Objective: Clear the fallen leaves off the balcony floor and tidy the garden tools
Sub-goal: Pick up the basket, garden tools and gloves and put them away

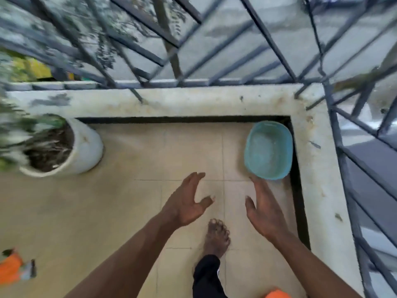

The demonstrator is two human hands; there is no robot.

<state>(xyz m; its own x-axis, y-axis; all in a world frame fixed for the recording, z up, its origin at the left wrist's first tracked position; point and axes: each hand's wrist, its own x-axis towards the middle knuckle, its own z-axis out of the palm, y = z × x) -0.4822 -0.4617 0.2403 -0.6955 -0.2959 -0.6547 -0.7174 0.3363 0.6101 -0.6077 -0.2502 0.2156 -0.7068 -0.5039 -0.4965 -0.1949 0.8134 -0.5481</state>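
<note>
Hands, left hand (186,202) and right hand (262,208) spread empty, near teal basin (268,150)

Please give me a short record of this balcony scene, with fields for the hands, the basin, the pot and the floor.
left hand: left hand open, empty, fingers spread above the floor
right hand: right hand open, empty, reaching toward the basin
basin: blue basin in the far right corner, looks empty
pot: white pot with a plant, at left near the ledge
floor: tiled floor, no leaves visible on the part in view
foot: bare foot on the tiles, between the arms
left edge: orange object, too blurred to identify
</note>
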